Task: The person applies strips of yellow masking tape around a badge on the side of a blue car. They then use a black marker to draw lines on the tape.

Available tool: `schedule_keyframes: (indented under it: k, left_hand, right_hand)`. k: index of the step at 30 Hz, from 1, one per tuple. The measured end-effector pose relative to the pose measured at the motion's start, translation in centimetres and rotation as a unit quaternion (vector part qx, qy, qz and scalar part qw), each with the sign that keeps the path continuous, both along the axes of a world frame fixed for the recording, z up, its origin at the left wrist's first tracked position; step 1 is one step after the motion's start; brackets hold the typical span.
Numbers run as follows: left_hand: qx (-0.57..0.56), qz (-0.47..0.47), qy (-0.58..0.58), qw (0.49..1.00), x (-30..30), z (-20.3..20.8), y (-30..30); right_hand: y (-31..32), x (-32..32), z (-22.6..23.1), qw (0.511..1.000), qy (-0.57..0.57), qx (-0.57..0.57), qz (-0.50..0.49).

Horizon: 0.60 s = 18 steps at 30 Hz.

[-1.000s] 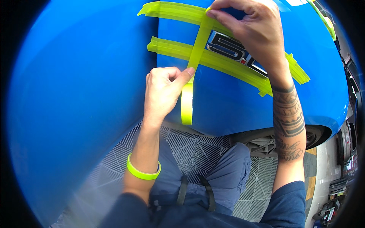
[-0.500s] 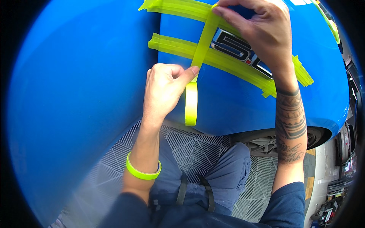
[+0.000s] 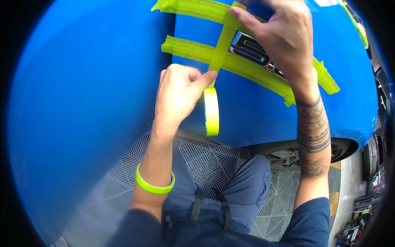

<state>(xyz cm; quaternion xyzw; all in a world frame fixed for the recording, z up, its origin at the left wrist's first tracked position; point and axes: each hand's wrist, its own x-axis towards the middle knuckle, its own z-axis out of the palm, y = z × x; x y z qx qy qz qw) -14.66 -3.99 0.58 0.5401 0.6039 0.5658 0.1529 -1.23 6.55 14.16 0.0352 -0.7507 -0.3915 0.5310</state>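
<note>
My left hand (image 3: 177, 94) pinches a yellow-green strip of masking tape (image 3: 222, 45) between thumb and curled fingers. Below the pinch hangs the tape roll (image 3: 212, 111), seen nearly edge-on. The strip runs upward across two rows of the same tape on a blue car panel, just left of a chrome and black badge (image 3: 247, 46). Over the strip's upper end, my right hand (image 3: 284, 37) has its thumb stretched out and apart from the fingers, some of them cut off by the top edge. It partly covers the badge and holds nothing visible.
A blue car door (image 3: 90, 82) stands swung out at the left, close to my left arm. A wheel (image 3: 284, 156) sits low under the panel, above grey slatted floor tiles (image 3: 271, 206). Another tape roll (image 3: 154, 185) rings my left forearm. Equipment crowds the far right.
My right hand has let go of the tape's upper end, its fingers spreading. The strip now lies closer to the panel. The hanging roll has swung slightly right and turned.
</note>
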Motion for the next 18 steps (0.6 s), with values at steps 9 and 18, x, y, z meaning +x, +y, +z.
schedule_keyframes:
  k: [9,18]
  left_hand:
    - [0.009,0.012,0.004,1.0,0.2,0.0,0.4]
    - [0.029,-0.137,-0.283,0.949,0.1,-3.4,1.0]
  right_hand:
    - [-0.2,1.2,-4.4,0.978,0.088,-0.094,-0.166]
    - [-3.9,-0.1,-9.5,0.952,0.044,-0.262,-0.152]
